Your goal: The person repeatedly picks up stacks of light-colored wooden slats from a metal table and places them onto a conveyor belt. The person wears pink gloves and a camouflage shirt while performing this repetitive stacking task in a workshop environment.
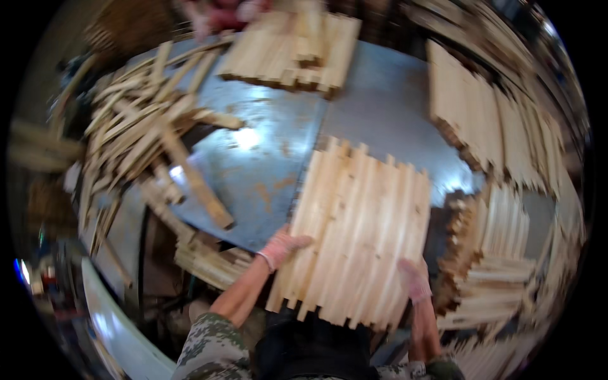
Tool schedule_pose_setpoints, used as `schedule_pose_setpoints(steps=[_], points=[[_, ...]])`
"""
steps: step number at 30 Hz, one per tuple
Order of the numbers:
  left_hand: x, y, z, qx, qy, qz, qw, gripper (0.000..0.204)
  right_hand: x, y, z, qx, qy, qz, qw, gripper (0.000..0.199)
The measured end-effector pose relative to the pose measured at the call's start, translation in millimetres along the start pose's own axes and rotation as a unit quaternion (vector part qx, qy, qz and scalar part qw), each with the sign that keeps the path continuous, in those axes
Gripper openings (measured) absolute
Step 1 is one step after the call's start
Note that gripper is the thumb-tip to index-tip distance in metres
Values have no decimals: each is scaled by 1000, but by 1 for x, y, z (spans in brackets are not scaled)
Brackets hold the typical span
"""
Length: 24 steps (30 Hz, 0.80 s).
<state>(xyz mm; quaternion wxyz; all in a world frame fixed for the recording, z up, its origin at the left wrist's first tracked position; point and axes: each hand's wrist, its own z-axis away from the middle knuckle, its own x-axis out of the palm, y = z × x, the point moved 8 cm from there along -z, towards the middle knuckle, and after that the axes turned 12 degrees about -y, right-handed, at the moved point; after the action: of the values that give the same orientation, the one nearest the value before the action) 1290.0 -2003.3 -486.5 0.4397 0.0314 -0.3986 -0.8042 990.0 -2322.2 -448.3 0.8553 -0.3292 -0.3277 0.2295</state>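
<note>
A panel of pale wood strips [361, 234], laid side by side with uneven ends, spans the space between my hands. Its near end overhangs the edge of the metal table [259, 171]. My left hand [283, 247], in a pink glove, grips the panel's left edge, thumb on top. On the right side my right hand [415, 280], also gloved and blurred, presses against the panel with its thumb over the top. The fingers of both hands beneath the wood are hidden.
A tangled heap of wood offcuts [136, 126] covers the table's left side. Another strip stack [291, 50] lies at the far edge, near a co-worker's blurred hands [221, 14]. More stacked strips [468, 114] and bundles [494, 278] stand along the right.
</note>
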Motion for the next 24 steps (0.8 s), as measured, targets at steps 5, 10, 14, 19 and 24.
schedule_pose_setpoints(steps=[5, 10, 14, 19, 24], points=[[-5, 2, 104, 58, 41, 74, 995, 82, 15, 13, 2, 24, -49, 129, 990, 65], [-43, -2, 218, 139, 139, 84, 977, 84, 124, -17, -3, -3, -186, 187, 965, 74], [-71, -32, 319, 223, 236, 113, 939, 87, 260, -36, 34, -24, -337, 196, 921, 81], [-96, -96, 452, 328, 307, 208, 869, 89, 382, 3, 58, -33, -459, 252, 851, 85], [-114, -201, 629, 375, 391, 270, 796, 81, 509, 102, 210, 25, -553, 289, 781, 83]])
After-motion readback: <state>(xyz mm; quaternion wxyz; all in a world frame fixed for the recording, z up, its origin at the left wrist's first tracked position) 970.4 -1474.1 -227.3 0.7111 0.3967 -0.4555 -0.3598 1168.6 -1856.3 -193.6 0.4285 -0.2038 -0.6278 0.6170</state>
